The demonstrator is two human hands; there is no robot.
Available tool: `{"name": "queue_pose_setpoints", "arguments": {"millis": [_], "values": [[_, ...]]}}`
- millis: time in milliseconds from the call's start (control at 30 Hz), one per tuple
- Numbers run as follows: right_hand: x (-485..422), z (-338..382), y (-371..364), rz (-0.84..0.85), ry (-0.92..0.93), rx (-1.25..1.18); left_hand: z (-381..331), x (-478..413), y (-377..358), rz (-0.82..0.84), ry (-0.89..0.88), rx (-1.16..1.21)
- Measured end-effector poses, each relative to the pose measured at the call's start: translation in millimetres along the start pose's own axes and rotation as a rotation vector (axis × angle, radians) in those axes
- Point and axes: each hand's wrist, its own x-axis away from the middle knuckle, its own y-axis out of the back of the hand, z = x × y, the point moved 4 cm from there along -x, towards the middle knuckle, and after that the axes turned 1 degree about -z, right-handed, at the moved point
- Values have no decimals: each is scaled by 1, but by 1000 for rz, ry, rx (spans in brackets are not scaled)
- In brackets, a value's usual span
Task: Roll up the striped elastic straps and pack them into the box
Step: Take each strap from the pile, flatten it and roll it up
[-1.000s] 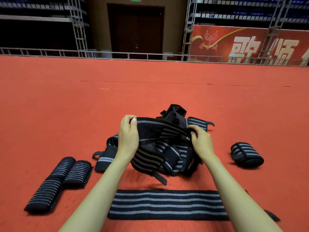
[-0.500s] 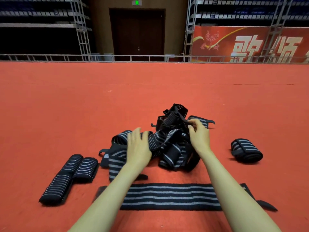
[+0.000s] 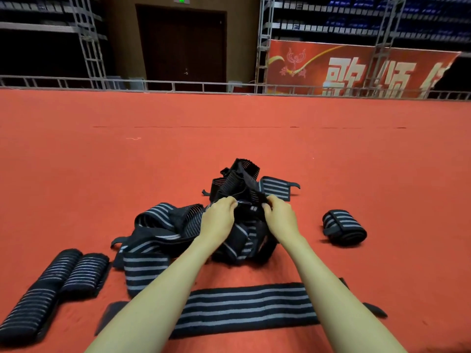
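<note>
Your left hand [image 3: 218, 218] and right hand [image 3: 280, 219] both pinch, fingers curled, the strap pile [image 3: 178, 230] at the frame's centre.

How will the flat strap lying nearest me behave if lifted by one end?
Probably floppy: the flat strap lies limp on the red floor, and similar straps in the pile fold and drape. Lifted by one end, it would likely dangle. It looks thin and light, so a push may bunch it rather than slide it.
</note>
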Motion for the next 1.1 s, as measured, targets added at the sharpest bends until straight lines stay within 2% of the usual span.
{"name": "queue_pose_setpoints", "arguments": {"millis": [133, 200, 267, 367, 433, 533, 567, 633, 700, 767, 933, 1000, 1067, 1100], "values": [[-1, -2, 3, -46, -61, 174, 16, 2, 33, -230, 114, 273], [-1, -9, 2, -37, -110, 174, 30, 6, 51, -300, 212, 401], [1, -9, -3, -7, -95, 110, 40, 9, 68, -284, 271, 493], [11, 12, -10, 13, 155, 15, 42, 18, 80, -187, 299, 563], [28, 35, -8, 96, 235, -218, 39, 27, 82, -122, 309, 580], [57, 65, -3, 359, 206, -752, 34, 42, 85, -83, 329, 665], [65, 69, -2, 365, 150, -911, 32, 48, 87, -79, 346, 705], [74, 72, 2, 259, 5, -1062, 30, 60, 89, -36, 365, 750], [80, 71, 7, 130, -75, -1033, 26, 74, 91, 36, 359, 731], [86, 71, 11, 99, -63, -976, 21, 87, 92, 92, 344, 765], [110, 82, 15, 298, 124, -818, 10, 100, 119, -68, 241, 853], [118, 82, 14, 349, 118, -892, 9, 105, 126, -120, 273, 874], [128, 82, 7, 484, 121, -954, 13, 111, 129, -128, 340, 969], [133, 81, 0, 562, 140, -911, 14, 114, 130, -123, 372, 1022]]}}
